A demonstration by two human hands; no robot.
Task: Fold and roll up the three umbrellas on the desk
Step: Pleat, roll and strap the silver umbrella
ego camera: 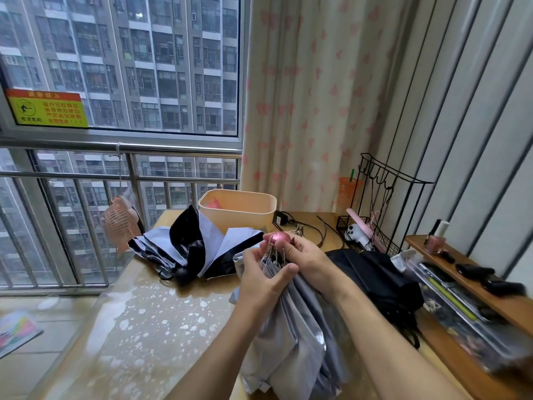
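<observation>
Grey umbrella [297, 342], collapsed but with its cloth loose, is held up over the near middle of the table [144, 327]. Its pink knob [279, 237] points to the far side and its folds hang down toward the near edge. The left hand [265, 281] is wrapped round the gathered cloth just below the knob, with the thumb laid across the pleats. The right hand [305, 261] grips the same end from the right side, its fingers curled round the bunch of metal rib tips right under the knob. The two hands touch or nearly touch there.

A two-tone umbrella [184, 243], pale lilac-grey outside and black inside, lies unrolled on the far left part of the table, its panels sticking up unevenly and a dark round end resting on the tabletop. A black umbrella [375, 275] lies in a loose heap to the right of the hands, partly behind the right forearm.

Behind the two-tone umbrella stands a peach bin [239, 209], and beside it lie dark cables [305, 226]. A pink fan [121, 223] hangs at the railing [86, 174] off the table's far left corner. At the far right a black wire rack [380, 197] stands against the wall, and a wooden shelf [461, 284] runs along the right edge, carrying a nail polish bottle [435, 241] and small dark items. A heart-print curtain [317, 96] hangs behind the bin.
</observation>
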